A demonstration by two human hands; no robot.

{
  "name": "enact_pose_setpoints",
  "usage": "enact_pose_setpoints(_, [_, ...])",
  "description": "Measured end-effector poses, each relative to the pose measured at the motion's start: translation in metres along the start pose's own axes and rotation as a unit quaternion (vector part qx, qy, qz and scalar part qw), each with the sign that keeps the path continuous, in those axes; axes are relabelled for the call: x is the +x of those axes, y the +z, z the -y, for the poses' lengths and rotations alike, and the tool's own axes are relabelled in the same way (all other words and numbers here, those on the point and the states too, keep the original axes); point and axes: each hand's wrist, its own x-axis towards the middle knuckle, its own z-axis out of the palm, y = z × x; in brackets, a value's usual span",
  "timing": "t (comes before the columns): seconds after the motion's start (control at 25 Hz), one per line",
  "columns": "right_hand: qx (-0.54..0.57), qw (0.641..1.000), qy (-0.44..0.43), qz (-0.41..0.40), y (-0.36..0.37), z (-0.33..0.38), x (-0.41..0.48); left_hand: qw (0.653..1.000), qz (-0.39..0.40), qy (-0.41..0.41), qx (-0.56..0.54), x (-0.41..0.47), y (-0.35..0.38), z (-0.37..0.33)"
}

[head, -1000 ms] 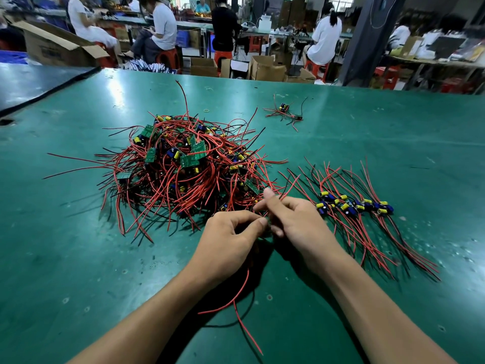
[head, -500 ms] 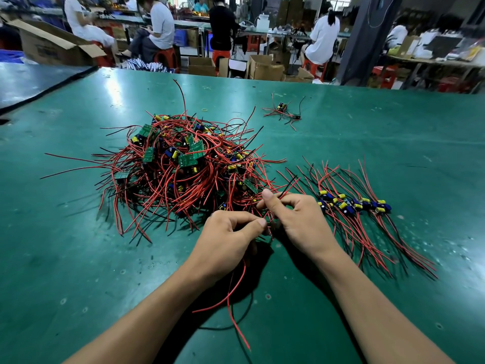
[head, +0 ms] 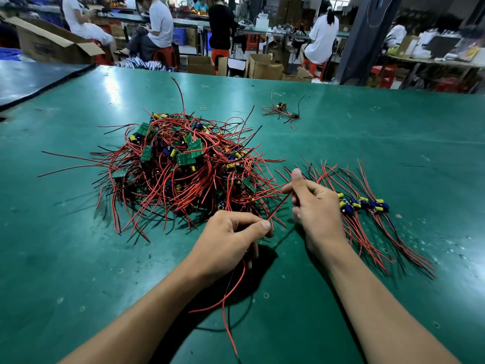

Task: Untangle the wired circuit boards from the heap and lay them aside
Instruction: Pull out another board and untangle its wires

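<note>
Separating since a second ago, left hand (head: 231,240) and right hand (head: 315,206) both pinch one red wire (head: 279,206) drawn straight between them, its board probably hidden in the left palm, just off the heap (head: 178,166).

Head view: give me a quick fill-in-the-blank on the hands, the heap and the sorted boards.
1. The untangled boards lie in a row to the ____ of the heap.
2. The left hand pinches a ____ wire that runs up to the right hand.
3. The table has a ____ surface.
Missing words: right; red; green.
</note>
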Motion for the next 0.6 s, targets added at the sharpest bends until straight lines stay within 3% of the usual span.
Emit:
enact_pose_setpoints(0.12, [0.163,0.976,0.142,0.033,0.002,0.008,0.0,1.0,0.009,-0.006,-0.001,-0.002,0.0,-0.003])
enact_pose_setpoints(0.28, [0.267,0.93,0.249,0.053,-0.004,0.018,0.002,0.989,0.086,-0.072,-0.098,-0.003,-0.007,-0.01])
enact_pose_setpoints(0.44, [0.247,0.939,0.225,0.078,-0.006,0.021,-0.003,0.97,0.13,-0.117,-0.169,-0.005,-0.011,-0.017])
enact_pose_setpoints(0.6, [0.179,0.964,0.171,0.095,-0.007,0.025,-0.009,0.98,0.079,-0.044,-0.177,-0.005,-0.012,-0.022])
